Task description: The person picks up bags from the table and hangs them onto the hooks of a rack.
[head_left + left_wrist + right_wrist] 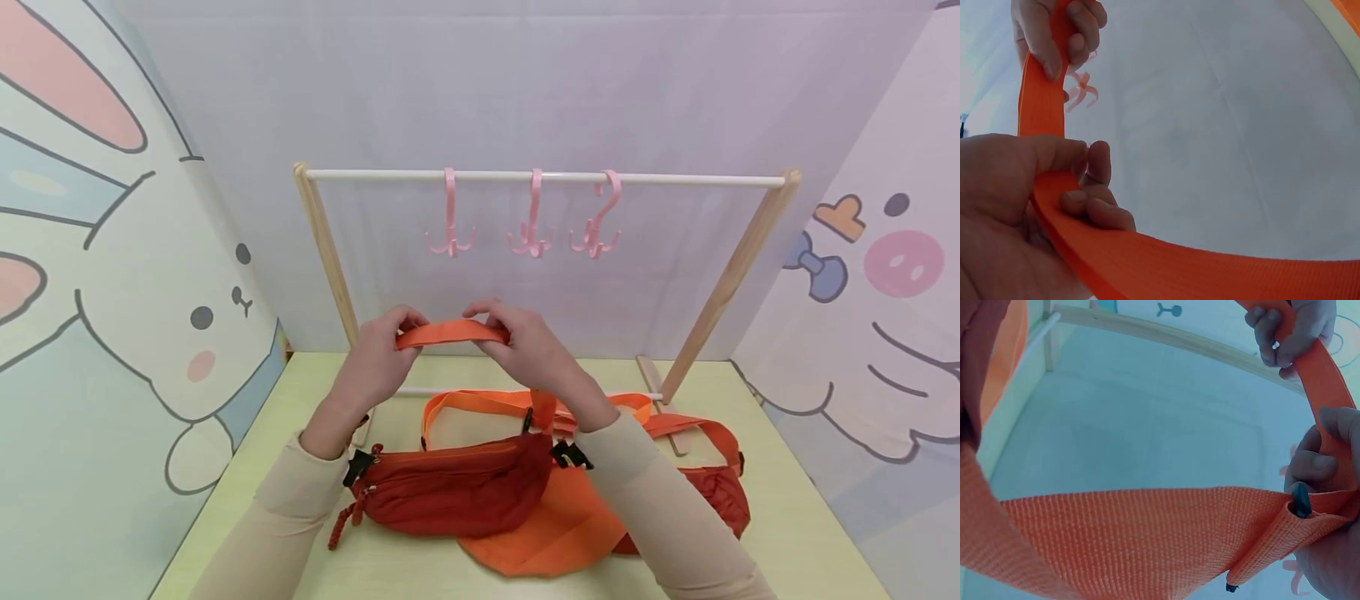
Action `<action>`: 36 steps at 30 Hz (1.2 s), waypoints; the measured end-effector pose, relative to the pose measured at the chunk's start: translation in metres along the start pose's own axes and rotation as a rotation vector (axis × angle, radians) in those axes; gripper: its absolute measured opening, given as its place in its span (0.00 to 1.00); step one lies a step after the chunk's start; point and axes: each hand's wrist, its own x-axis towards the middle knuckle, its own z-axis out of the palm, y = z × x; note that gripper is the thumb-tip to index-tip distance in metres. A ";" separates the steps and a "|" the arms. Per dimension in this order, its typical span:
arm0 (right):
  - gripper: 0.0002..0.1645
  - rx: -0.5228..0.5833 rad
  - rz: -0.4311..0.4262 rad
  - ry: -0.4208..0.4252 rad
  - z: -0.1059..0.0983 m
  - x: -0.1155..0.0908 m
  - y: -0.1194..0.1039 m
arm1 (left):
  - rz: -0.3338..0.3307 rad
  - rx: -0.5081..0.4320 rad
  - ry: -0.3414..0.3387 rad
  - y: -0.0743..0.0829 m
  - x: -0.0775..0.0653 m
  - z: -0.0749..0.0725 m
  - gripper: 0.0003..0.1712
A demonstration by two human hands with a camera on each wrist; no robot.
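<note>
Both hands hold up an orange strap (453, 332) in front of the rack, the stretch between them bowed slightly upward. My left hand (378, 354) pinches its left part; in the left wrist view the thumb of that hand (1016, 194) lies over the webbing, fingers curled beneath. My right hand (528, 342) grips the other end, and in the right wrist view a dark strap end-piece (1300, 501) sits by its fingers. Below the hands, a red waist bag (457, 492) with zips and a braided pull (339, 529) rests close over an orange bag (551, 533).
Several pink hooks (451, 212) hang from the white bar (360, 175) of a wooden-legged rack (731, 283). Another red bag (720, 496) with an orange strap lies at the right, partly behind my right sleeve. Cartoon-printed walls (862, 350) flank the pale table (795, 517).
</note>
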 end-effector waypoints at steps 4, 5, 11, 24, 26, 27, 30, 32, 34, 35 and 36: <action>0.15 -0.014 -0.015 0.007 -0.011 0.000 -0.004 | 0.014 -0.034 -0.024 0.005 -0.001 -0.012 0.13; 0.15 -0.017 -0.018 0.007 -0.014 -0.001 -0.006 | 0.020 -0.037 -0.027 0.007 -0.002 -0.014 0.13; 0.13 -0.008 -0.021 0.021 -0.027 -0.002 -0.013 | 0.053 -0.062 0.000 0.011 -0.002 -0.022 0.13; 0.14 -0.012 -0.039 0.136 -0.049 0.001 -0.024 | 0.083 -0.108 0.064 0.025 0.001 -0.038 0.14; 0.13 -0.029 -0.053 0.163 -0.051 0.004 -0.025 | 0.093 -0.113 0.088 0.026 0.004 -0.039 0.14; 0.13 -0.038 -0.060 0.177 -0.052 0.005 -0.026 | 0.098 -0.118 0.102 0.026 0.006 -0.039 0.14; 0.11 -0.063 -0.090 0.225 -0.052 0.010 -0.025 | 0.124 -0.123 0.163 0.026 0.012 -0.039 0.14; 0.11 -0.067 -0.108 0.258 -0.052 0.013 -0.025 | 0.143 -0.127 0.217 0.026 0.017 -0.039 0.14; 0.10 -0.069 -0.125 0.291 -0.051 0.017 -0.025 | 0.165 -0.128 0.277 0.026 0.022 -0.039 0.13; 0.09 -0.075 -0.132 0.308 -0.051 0.019 -0.026 | 0.174 -0.127 0.304 0.026 0.025 -0.039 0.13; 0.09 -0.078 -0.137 0.323 -0.051 0.020 -0.027 | 0.183 -0.129 0.327 0.027 0.028 -0.039 0.13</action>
